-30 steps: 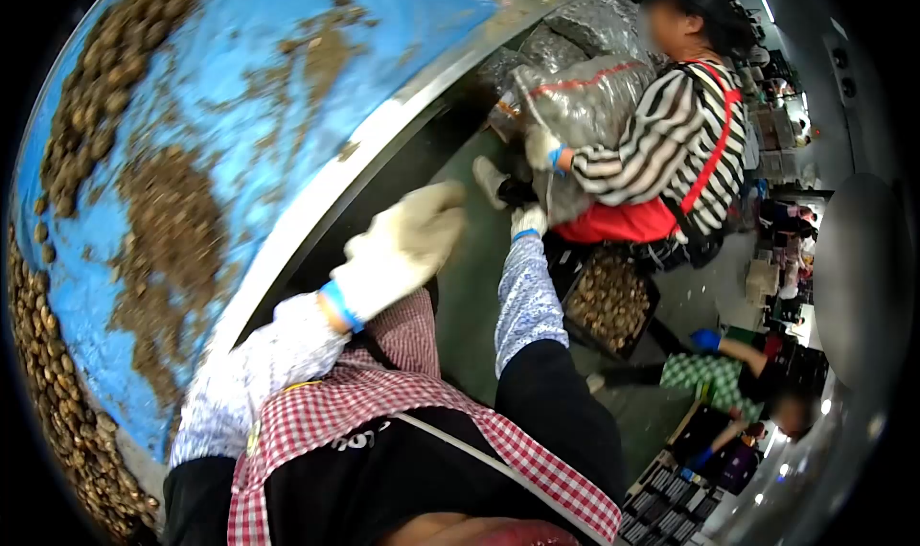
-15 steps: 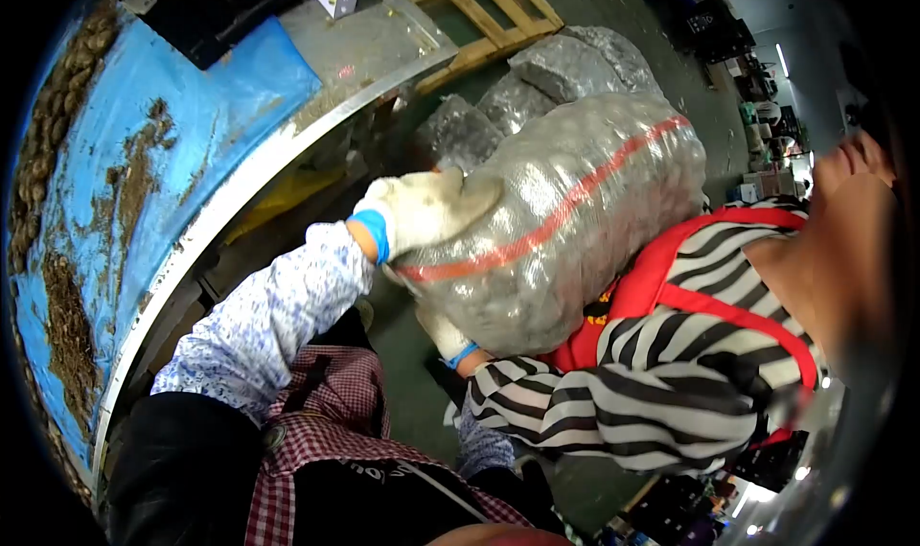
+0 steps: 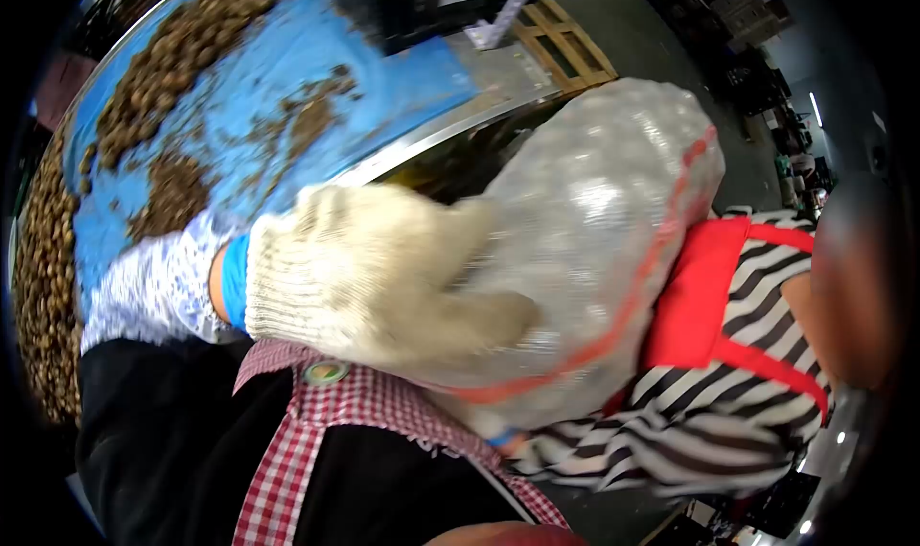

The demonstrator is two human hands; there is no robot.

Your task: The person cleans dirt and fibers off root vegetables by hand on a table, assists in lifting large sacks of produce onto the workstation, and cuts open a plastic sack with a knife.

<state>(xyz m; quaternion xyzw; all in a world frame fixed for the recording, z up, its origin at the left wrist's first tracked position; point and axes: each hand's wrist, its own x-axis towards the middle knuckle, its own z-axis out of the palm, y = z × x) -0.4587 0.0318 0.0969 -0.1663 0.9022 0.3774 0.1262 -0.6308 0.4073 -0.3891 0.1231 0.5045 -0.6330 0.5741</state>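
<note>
My left hand (image 3: 383, 273), in a cream knitted glove with a blue band at the wrist, is at the near end of a large, full, translucent sack (image 3: 594, 220) with a red stripe. Its thumb and fingers lie around the sack's end; the fingertips are partly hidden and blurred. My right hand is out of sight. A co-worker in a striped top and red apron (image 3: 695, 297) is against the sack's right side. The co-worker's gloved hand (image 3: 479, 414) supports the sack from below, partly hidden behind my apron.
On the left is a table with a blue sheet (image 3: 230, 86), bearing brown shellfish-like lumps (image 3: 182, 52) and soil (image 3: 172, 196). A black crate (image 3: 407, 4) stands at its far end. Beyond lies a wooden pallet (image 3: 565, 43).
The sack has come nearer and its far end has risen. My left hand has come up closer to the camera with the sack's near end. The co-worker has moved in since the first frame.
</note>
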